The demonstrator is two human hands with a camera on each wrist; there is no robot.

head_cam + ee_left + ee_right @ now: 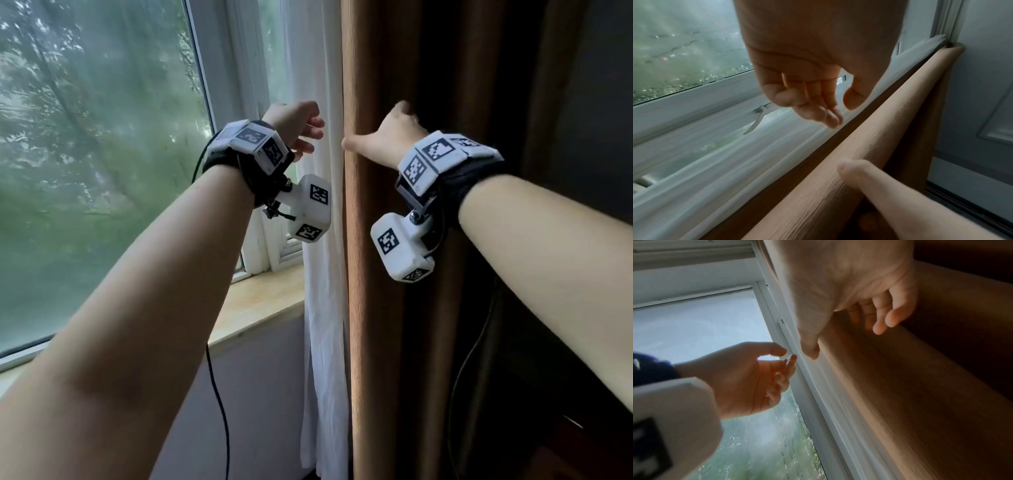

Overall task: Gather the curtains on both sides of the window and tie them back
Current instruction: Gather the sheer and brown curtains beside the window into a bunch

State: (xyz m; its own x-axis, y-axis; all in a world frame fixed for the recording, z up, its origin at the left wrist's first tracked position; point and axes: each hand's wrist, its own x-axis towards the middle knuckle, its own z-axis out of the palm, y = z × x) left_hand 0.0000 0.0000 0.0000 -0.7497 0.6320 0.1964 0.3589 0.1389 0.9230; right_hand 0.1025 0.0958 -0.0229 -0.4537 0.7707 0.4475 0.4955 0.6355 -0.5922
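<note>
Brown curtain (394,308), right of window (85,137): gathered, untied; right hand (387,133) fingers curl round its edge. Sheer curtain (322,308) alongside: loose; left hand (298,126) fingers relaxed, empty. Tie-back, other side unseen.

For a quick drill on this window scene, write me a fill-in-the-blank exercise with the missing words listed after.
1. The right hand rests on the ____ curtain.
2. Between that curtain and the window frame hangs a sheer ____ curtain.
3. The left hand, fingers loosely curled, holds ____.
4. A black ____ hangs below the left wrist.

Missing words: brown; white; nothing; cable
</note>
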